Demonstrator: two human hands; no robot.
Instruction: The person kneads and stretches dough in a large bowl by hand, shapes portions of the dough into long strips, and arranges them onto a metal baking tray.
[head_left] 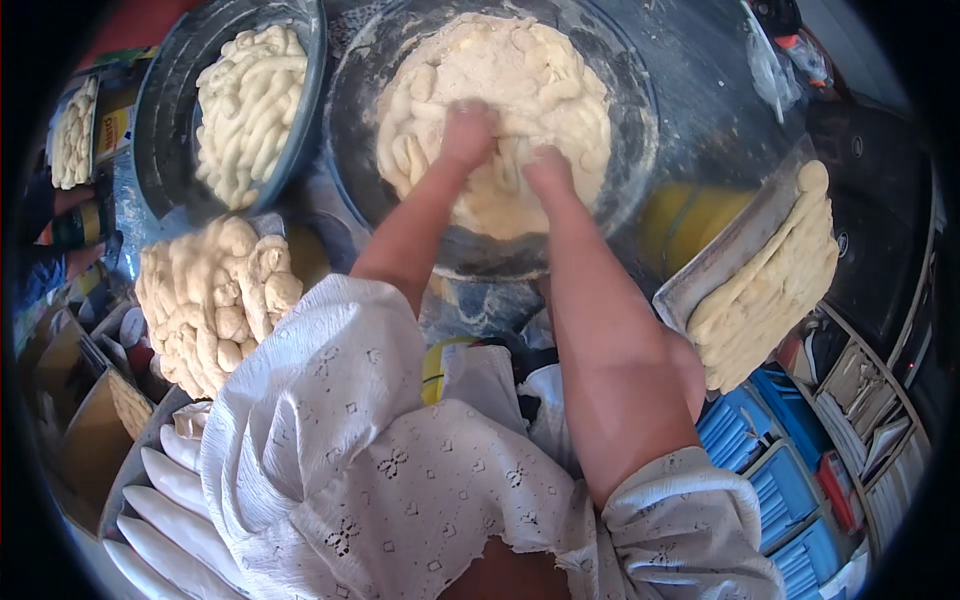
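Observation:
A wide round basin with a floured rim stands in front of me. Thick ropes and lumps of pale dough lie in it, under a layer of beige powder or crumbs. My left hand is down among the dough at the middle of the basin; motion blurs it and its fingers cannot be made out. Just right of it and nearer to me, my right hand is closed, fingers curled in against the dough. Both forearms reach over the basin's near rim.
A dark oval tub holding dough ropes stands at left. Piled dough pieces are nearer me. At right a slab of dough lies on a tilted tray. White oblong pieces fill a container at lower left; blue boxes are lower right.

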